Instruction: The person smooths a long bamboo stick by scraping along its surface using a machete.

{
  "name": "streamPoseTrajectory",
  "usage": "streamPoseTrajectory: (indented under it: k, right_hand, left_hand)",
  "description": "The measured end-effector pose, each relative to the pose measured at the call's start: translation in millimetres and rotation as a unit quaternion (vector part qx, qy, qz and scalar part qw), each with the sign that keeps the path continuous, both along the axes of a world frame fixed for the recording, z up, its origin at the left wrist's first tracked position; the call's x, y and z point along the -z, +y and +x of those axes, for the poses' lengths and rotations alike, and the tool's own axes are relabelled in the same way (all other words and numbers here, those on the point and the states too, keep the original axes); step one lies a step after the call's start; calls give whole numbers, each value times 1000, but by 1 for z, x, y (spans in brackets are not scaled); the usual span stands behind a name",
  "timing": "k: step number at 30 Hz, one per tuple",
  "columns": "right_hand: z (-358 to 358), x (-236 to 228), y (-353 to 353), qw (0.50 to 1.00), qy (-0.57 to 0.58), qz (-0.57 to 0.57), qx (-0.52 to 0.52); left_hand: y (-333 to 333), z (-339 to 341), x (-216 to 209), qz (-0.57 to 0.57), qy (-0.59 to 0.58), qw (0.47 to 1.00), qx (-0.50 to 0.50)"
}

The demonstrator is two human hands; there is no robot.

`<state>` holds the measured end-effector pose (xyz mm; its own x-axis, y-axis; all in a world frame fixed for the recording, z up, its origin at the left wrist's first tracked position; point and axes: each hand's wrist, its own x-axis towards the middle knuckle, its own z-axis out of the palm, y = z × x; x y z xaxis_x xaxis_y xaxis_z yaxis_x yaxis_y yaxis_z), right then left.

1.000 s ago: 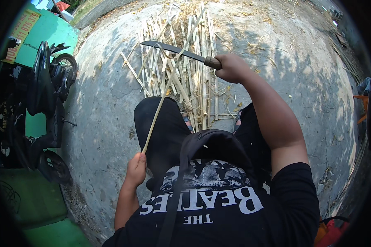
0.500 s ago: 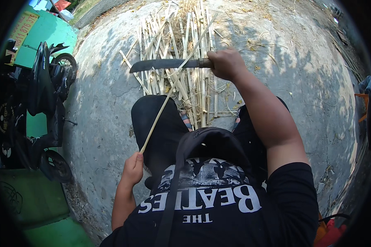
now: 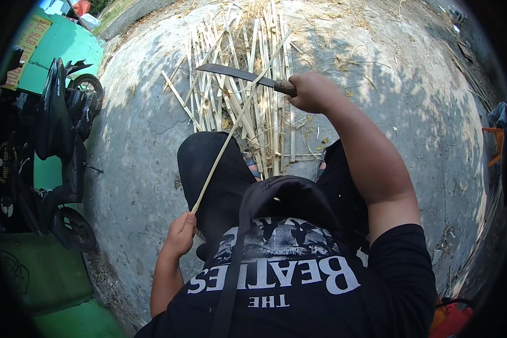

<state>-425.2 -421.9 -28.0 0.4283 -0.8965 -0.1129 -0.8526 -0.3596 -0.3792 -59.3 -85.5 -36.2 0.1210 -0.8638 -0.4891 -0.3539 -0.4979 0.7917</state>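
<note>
My right hand [image 3: 315, 92] is closed round the wooden handle of a machete [image 3: 231, 71], its long dark blade pointing left over a heap of strips. In my closed left hand [image 3: 181, 232], low beside my left knee, is the near end of a long, thin bamboo strip [image 3: 216, 163]. That strip slants up and away to the right, passing beneath the blade near the handle. Whether blade and strip touch, I cannot tell. Many pale split bamboo strips [image 3: 262, 121] lie on the ground ahead, between and beyond my feet.
A black motorbike [image 3: 59, 118] stands at the left by a green wall [image 3: 84, 48]. Rough concrete ground [image 3: 135, 169] spreads around me, with shavings and dry leaves right of the heap. Something orange [image 3: 494, 145] is at the far right edge. A black bag [image 3: 287, 186] lies across my lap.
The machete has turned so that its tip points farther away and sits more to the right. My right hand has come slightly nearer. The left hand still holds the strip, almost unmoved.
</note>
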Motion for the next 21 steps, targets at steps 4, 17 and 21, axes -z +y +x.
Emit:
streamPoseTrajectory:
  k: [4,17,21]
  right_hand:
    - [29,0,22,989,10,-46,-143]
    - [-8,21,-14,982,-22,-189,-21]
    - [-3,19,-8,983,-18,-183,-10]
  left_hand:
    - [-2,-1,4,7,21,1000,-19]
    - [23,45,3,-2,-83,996,-15]
    - [20,39,9,-46,-144,989,-2]
